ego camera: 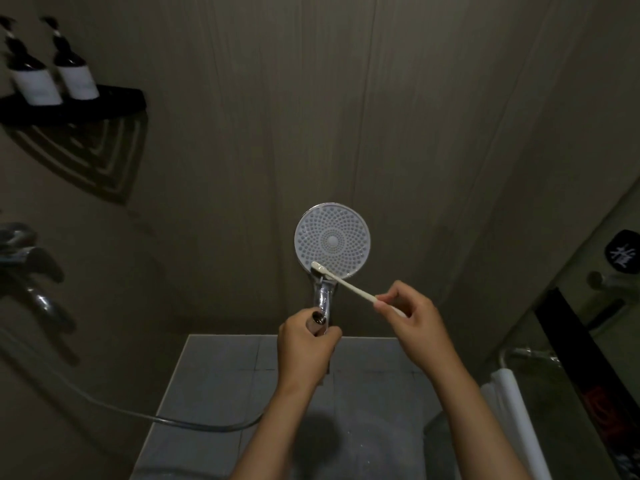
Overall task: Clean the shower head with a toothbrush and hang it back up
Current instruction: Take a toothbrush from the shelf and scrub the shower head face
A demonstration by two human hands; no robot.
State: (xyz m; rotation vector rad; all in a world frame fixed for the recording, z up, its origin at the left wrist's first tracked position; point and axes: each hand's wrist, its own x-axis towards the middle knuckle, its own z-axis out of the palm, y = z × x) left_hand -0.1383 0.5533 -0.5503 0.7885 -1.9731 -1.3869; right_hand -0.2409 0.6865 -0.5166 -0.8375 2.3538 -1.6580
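The round shower head point(332, 240) faces me at mid-frame, its white nozzle plate full of small holes. My left hand point(306, 344) grips its chrome handle point(322, 299) from below. My right hand point(410, 315) pinches the end of a white toothbrush point(349, 284) between its fingertips. The brush head lies on the lower left edge of the nozzle plate, just above the handle's neck. A grey hose point(145, 415) curves away from under my left wrist toward the left wall.
A black corner shelf point(114, 102) with two dark pump bottles point(52, 71) hangs at upper left. The chrome tap fitting point(31, 268) sticks out at left. A towel rail with a white towel point(516, 403) and a glass door stand at right. Grey floor tiles lie below.
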